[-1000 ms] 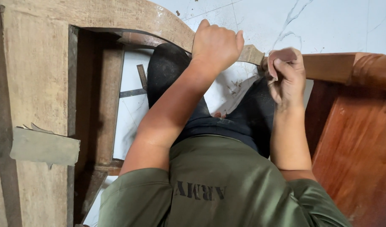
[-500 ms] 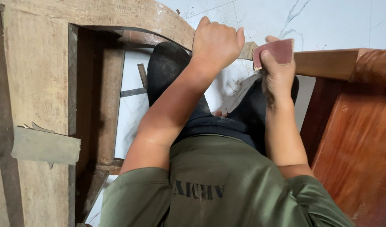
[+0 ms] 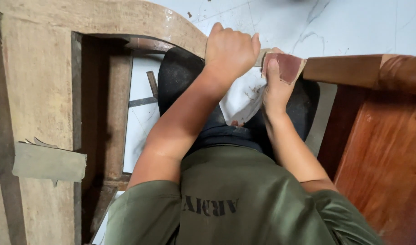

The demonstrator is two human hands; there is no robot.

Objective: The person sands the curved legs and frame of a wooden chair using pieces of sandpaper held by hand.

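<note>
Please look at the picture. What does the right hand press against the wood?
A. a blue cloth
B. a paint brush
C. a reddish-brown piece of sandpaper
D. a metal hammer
C: the right hand holds a reddish-brown sandpaper folded over the end of the wooden rail, while the left hand grips the curved wooden frame as a closed fist.
</note>
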